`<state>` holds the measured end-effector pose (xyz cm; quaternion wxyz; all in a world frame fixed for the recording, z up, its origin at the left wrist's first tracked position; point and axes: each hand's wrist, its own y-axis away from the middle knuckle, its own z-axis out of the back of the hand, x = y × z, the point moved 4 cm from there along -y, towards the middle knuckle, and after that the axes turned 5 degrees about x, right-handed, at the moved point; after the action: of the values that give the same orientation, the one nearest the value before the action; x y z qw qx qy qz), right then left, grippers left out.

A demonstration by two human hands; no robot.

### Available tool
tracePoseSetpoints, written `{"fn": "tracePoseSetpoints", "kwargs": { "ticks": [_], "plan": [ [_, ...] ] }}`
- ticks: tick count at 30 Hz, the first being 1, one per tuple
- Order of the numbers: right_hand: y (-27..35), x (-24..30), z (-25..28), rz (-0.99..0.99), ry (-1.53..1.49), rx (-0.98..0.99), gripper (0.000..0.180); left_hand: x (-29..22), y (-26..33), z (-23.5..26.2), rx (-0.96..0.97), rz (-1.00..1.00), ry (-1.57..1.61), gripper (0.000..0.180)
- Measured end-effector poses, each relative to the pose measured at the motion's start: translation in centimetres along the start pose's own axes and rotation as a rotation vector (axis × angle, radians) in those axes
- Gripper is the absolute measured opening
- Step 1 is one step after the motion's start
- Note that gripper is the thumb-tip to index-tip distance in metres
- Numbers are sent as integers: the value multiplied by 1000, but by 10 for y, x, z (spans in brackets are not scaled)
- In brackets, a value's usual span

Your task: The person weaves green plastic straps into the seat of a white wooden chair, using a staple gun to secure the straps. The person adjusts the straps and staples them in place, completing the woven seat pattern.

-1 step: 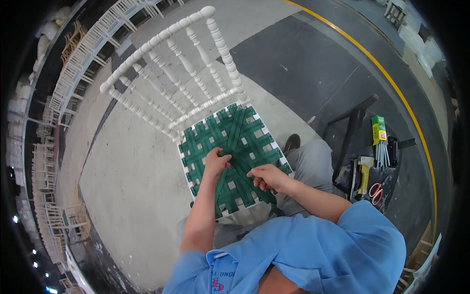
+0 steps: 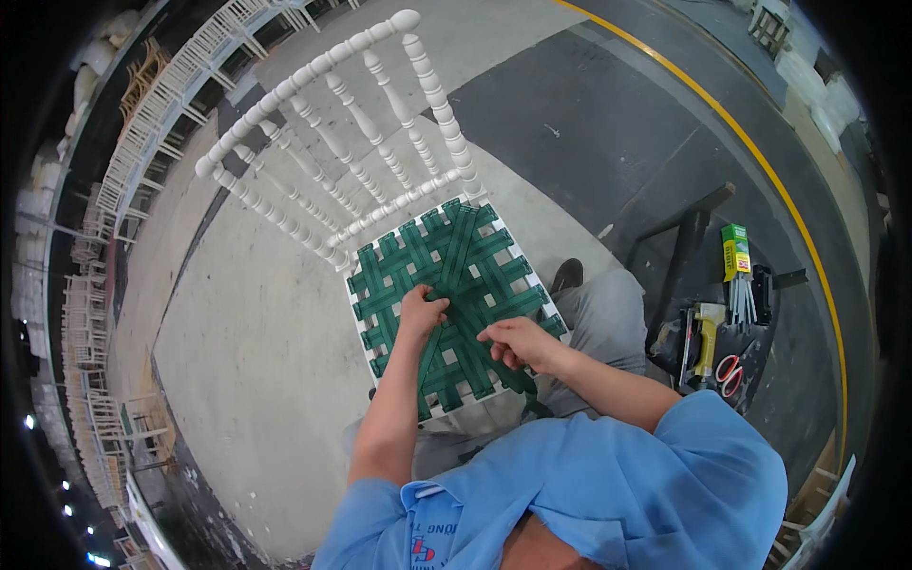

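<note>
A white chair with turned spindles stands in front of me, its seat woven from green webbing. Extra diagonal strips cross over the weave, and a loose tail hangs at the near right corner. Over the middle of the seat, my left hand pinches a green webbing strap between thumb and fingers. Just to its right, my right hand is closed, fingers curled beside the diagonal strips. Whatever those fingers hold, if anything, is hidden.
At my right, a dark stand carries a yellow-handled tool, red-handled scissors and a green-yellow box with grey sticks below it. Rows of white chairs line the left side. A yellow line curves across the floor.
</note>
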<state>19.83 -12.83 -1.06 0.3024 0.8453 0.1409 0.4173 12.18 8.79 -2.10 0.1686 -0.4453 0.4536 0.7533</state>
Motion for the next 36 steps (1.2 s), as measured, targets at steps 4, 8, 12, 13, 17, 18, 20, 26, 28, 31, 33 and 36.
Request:
{"fn": "tracePoseSetpoints", "kwargs": {
  "ticks": [4,8,12,13,17,18,20,26,28,31,33,36],
  "plan": [
    [-32,18,-24,105,-171,19,35,12,-21,4,-87,29,-137,55],
    [-70,12,-26,-42,-417,62,36,19,-18,-9,-140,-8,-228,53],
    [-102,5,-32,-2,-509,142,46,25,-19,4,-102,-109,-487,49],
    [-107,4,-32,-26,-534,130,49,26,-19,7,-68,-140,-495,48],
    [-123,4,-19,-88,-637,-11,54,12,-19,18,-84,207,-89,35],
    [-127,5,-21,-104,-648,-8,54,9,-21,25,-74,218,-215,34],
    [-134,8,-22,-127,-674,-11,53,2,-32,26,-7,253,-391,35],
    [-123,10,-28,-203,-369,-78,44,24,-56,40,153,417,-266,34],
    [-106,7,-25,-127,-213,-130,42,25,-49,40,187,405,-158,35],
    [-85,5,-21,-9,-56,-186,45,18,-27,34,-61,-52,-507,38],
    [-76,2,-11,47,-19,-220,48,14,-4,5,-1,-239,-594,41],
    [-69,-3,-15,76,-6,-205,50,14,6,-10,-40,-313,-653,44]
  ]
}}
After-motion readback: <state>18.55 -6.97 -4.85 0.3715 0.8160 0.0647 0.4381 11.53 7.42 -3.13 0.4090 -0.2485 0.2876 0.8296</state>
